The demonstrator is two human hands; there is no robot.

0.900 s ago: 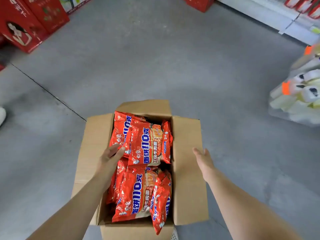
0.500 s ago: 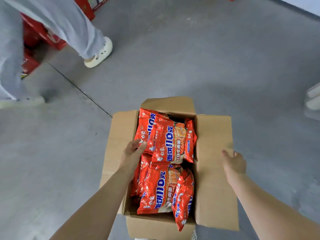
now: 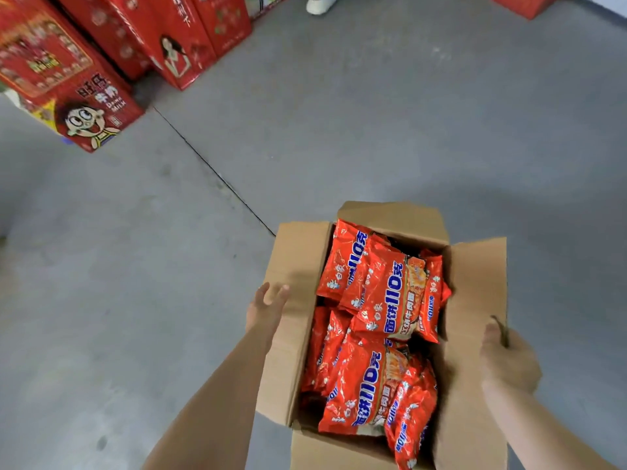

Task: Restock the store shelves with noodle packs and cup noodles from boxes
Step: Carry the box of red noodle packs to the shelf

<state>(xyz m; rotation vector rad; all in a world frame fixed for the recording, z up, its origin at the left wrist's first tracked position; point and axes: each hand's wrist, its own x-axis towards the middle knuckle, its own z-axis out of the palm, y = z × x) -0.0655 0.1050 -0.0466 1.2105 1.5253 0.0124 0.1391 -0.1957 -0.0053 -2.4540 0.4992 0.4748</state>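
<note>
- Cardboard box [image 3: 475,300] stands open on the grey floor [image 3: 373,130], one box, filled with orange noodle packs [image 3: 383,293].
- Right hand [image 3: 509,361] is at the box's right flap, thumb on top; its fingers are hidden, so I cannot tell how they lie.
- Left hand [image 3: 268,305] is at the box's left flap, fingers straight, holding nothing.
- The packs probably handle light, crinkly and slippery, with brittle noodles inside; grip each by its flat sides.
- About eight packs show; more likely lie beneath.
- Well beyond the box, at least four red cartons [image 3: 84,106] and one white shoe [image 3: 322,1].
</note>
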